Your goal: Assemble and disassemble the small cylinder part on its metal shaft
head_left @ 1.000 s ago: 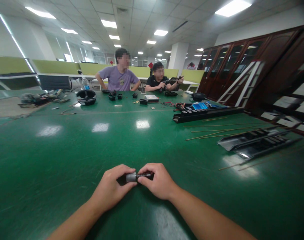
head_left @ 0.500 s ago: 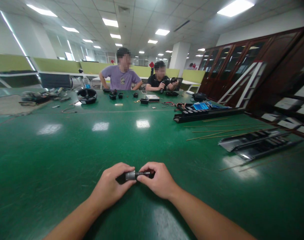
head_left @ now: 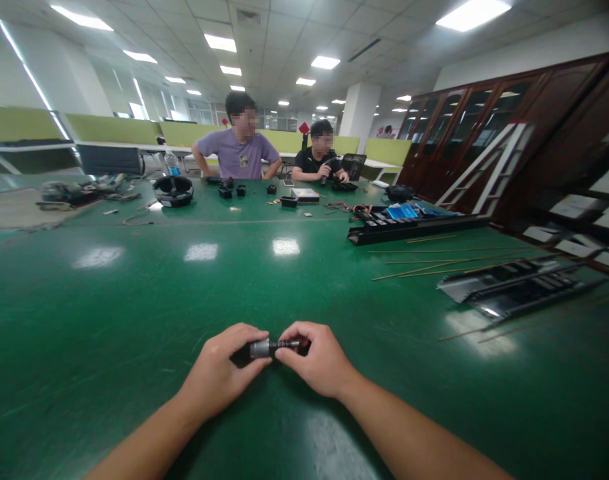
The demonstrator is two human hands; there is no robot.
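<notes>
Just above the green tabletop (head_left: 184,300), both hands meet on a small silver cylinder (head_left: 259,349) with a thin dark ridged shaft (head_left: 283,344); its exact kind is too small to tell. My left hand (head_left: 227,365) pinches the cylinder between thumb and fingers at its left end. Thumb and fingertips of my right hand (head_left: 318,359) close round the shaft on the right side. The piece lies roughly level, shaft pointing right. Fingers partly cover both of its ends.
To the right lie thin brass-coloured rods (head_left: 434,261), metal channels (head_left: 514,290) and a long black rail (head_left: 409,230). Small black boxes (head_left: 289,201) and a black headset-like ring (head_left: 173,191) stand farther back. Two people (head_left: 241,150) sit across the table; a ladder (head_left: 504,167) leans behind at right.
My hands and the silver cylinder stay nearly in place. Across the table, the person in black has lowered one hand with a dark object; the person in purple has shifted slightly left.
</notes>
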